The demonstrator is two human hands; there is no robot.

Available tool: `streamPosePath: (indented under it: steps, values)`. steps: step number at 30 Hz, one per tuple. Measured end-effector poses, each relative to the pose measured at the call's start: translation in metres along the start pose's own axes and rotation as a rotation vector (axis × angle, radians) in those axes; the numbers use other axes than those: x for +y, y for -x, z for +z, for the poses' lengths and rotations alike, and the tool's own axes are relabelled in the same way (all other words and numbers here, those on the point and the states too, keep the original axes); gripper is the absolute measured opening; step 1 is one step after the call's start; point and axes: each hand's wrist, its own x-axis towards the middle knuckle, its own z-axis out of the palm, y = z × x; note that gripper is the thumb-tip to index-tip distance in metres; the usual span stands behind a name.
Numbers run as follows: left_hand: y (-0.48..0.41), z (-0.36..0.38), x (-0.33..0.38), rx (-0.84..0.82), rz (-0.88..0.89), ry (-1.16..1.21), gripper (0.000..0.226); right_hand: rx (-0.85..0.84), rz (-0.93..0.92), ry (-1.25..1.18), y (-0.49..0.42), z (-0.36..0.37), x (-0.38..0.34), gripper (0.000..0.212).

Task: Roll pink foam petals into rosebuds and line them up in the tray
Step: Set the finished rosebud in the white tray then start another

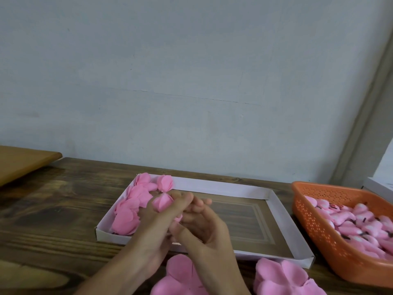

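Head view is showing the left hand [157,226] pinching a rolled pink foam rosebud [162,204] in its curled fingertips, above the left part of the shallow white cardboard tray [212,186]. The right hand [204,228] is touching the left, fingers loosely curled; whether it is gripping the bud I cannot tell. More pink foam pieces [129,209] are lying along the tray's left end. Flat pink foam petals [182,275] are sitting on the dark wooden table [53,209] just before the tray. An orange perforated plastic basket [314,231] is standing at the right.
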Motion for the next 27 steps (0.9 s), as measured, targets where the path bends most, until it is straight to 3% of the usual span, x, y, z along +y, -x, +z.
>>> streamPosePath:
  steps: [4, 10, 17, 20, 22, 24, 26, 27]
  values:
    - [0.0, 0.0, 0.001, -0.026, -0.034, 0.091, 0.057, 0.008, -0.043, -0.047, -0.002, 0.0, 0.001, 0.033]
    - [0.004, 0.0, 0.005, -0.138, -0.053, 0.122, 0.074, -0.003, 0.352, -0.359, -0.008, 0.01, -0.002, 0.012]
    - [0.001, 0.0, 0.002, 0.038, -0.007, -0.058, 0.031, -0.088, 0.079, -0.148, 0.0, 0.006, -0.001, 0.028]
    - [0.001, -0.001, 0.003, 0.037, 0.026, -0.032, 0.033, -0.047, 0.077, -0.086, 0.001, 0.004, 0.0, 0.025]
    - [-0.001, -0.004, 0.001, 0.02, 0.033, -0.041, 0.038, -0.052, 0.056, 0.105, 0.001, 0.0, -0.001, 0.015]
    - [-0.003, 0.002, -0.003, 0.045, 0.099, -0.118, 0.037, -0.011, -0.101, 0.61, 0.001, -0.011, 0.001, 0.007]
    - [-0.004, 0.001, -0.002, 0.187, 0.198, -0.257, 0.038, 0.07, -0.285, 0.989, -0.001, -0.023, -0.001, 0.011]
    - [-0.006, -0.004, -0.001, 0.26, 0.236, -0.317, 0.041, 0.12, -0.349, 1.01, -0.003, -0.027, -0.004, 0.022]
